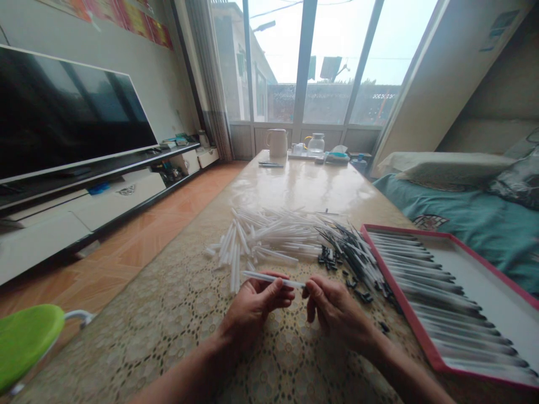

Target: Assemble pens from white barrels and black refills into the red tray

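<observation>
My left hand (263, 297) grips a slim white pen barrel (269, 279) between thumb and fingers, and the barrel lies almost level. At its right end, my right hand (330, 303) pinches a small dark end piece, mostly hidden by the fingertips. Just beyond my hands is a loose heap of white pen barrels (278, 233). To its right lie dark, thin pen refills (351, 247) in a bundle. Several small black plugs (328, 258) are scattered between the heap and my right hand.
A red-rimmed box (435, 359) at the right holds a row of pens with dark ends (438, 280). A beige jug (277, 143), a glass pitcher (315, 144) and a tissue pack (338, 155) stand at the table's far end. A green stool (31, 342) is at left.
</observation>
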{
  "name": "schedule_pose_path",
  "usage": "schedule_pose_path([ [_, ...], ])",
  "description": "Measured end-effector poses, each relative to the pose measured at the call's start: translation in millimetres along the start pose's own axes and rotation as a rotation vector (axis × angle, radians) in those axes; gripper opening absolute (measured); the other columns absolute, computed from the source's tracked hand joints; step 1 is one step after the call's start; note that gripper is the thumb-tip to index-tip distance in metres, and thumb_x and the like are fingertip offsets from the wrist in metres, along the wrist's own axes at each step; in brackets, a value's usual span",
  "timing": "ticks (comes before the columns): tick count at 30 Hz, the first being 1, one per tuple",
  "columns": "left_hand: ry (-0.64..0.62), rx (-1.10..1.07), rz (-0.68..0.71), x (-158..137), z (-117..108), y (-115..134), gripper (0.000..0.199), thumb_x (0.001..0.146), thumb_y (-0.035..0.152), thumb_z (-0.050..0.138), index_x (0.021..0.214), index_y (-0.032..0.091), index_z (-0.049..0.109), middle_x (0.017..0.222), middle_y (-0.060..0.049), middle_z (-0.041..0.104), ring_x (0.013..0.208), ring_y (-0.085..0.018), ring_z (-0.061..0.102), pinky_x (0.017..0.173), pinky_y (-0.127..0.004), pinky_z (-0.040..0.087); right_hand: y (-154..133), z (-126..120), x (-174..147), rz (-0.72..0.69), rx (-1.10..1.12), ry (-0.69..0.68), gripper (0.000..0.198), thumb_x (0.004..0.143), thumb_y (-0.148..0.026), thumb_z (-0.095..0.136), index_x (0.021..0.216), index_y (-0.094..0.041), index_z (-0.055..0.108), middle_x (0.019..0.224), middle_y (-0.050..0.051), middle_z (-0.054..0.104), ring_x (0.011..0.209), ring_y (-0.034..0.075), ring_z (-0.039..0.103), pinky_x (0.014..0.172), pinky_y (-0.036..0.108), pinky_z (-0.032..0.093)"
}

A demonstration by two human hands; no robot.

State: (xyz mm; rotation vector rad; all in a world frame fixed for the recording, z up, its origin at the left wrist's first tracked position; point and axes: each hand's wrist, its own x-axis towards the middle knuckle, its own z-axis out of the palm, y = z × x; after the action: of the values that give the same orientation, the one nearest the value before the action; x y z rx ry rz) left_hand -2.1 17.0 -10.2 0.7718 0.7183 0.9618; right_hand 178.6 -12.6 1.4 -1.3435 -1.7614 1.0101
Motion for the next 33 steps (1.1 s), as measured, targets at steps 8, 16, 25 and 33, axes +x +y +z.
schedule_pose_path([
  [8,-0.003,0.015,-0.007,-0.9,1.1,1.2,0.025,0.069,0.03,0.075,0.084,0.012,0.066,0.075,-0.008,0.073,0.068,-0.016,0.068,0.066,-0.026,0.052,1.4,2.3,-1.1,0.042,0.054,-0.035,0.038,0.093,-0.049,0.032,0.072,-0.02,0.046,0.054,0.0,0.062,0.038,0.008,0.044,0.039,0.018,0.031],
  [16,-0.026,0.116,0.029,-2.9,4.7,1.4,0.025,0.07,0.031,0.073,0.084,0.013,0.064,0.075,-0.007,0.072,0.067,-0.017,0.067,0.065,-0.029,0.052,-5.1,1.2,-1.2,-0.047,-0.094,0.043,0.035,0.092,-0.044,0.038,0.076,-0.018,0.056,0.067,0.002,0.063,0.057,0.012,0.057,0.052,0.022,0.039],
  [25,0.158,0.593,0.286,-4.7,0.3,10.5,0.02,0.073,0.03,0.067,0.086,0.018,0.057,0.067,-0.002,0.063,0.058,-0.018,0.062,0.052,-0.027,0.047,4.2,0.1,1.5,-0.117,-0.132,0.07,0.017,0.088,-0.027,0.046,0.09,-0.018,0.061,0.077,0.003,0.062,0.065,0.014,0.058,0.059,0.025,0.045],
  [33,0.337,1.434,0.623,5.4,-34.7,32.9,0.04,0.072,-0.001,0.045,0.097,0.02,0.069,0.101,-0.009,0.065,0.098,-0.026,0.054,0.089,-0.042,0.041,13.1,-7.8,3.5,-0.004,-0.053,0.217,0.024,0.088,-0.036,0.047,0.097,-0.017,0.059,0.076,0.004,0.063,0.06,0.014,0.059,0.056,0.026,0.047],
])
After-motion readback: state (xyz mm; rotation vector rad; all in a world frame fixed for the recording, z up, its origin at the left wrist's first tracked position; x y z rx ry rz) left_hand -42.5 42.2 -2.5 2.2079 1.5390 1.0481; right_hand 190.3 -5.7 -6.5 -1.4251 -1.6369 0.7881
